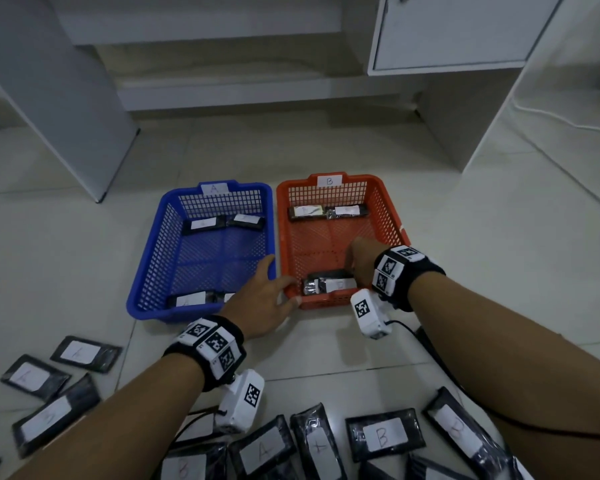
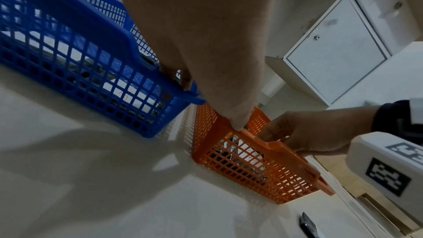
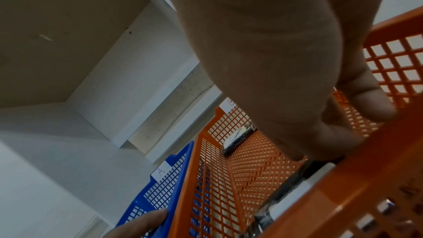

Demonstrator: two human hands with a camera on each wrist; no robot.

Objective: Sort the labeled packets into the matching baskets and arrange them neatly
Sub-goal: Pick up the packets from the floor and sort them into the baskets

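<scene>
1. Right hand [image 1: 359, 263] down inside orange basket [image 1: 392, 220], fingers curled on B packet [image 1: 329, 284] at near edge.
2. Packet's long axis along that near wall, just left of the hand.
3. Left hand [image 1: 260, 299] flat, fingers straight, steadying the basket's near-left corner.

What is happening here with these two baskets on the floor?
A person is sorting black labeled packets. The right hand is inside the orange basket, marked B, setting a packet at its near end, while the left hand rests on the near rims where the orange and the blue basket meet. Each basket already has packets at its far end, and many loose packets lie on the floor.
</scene>
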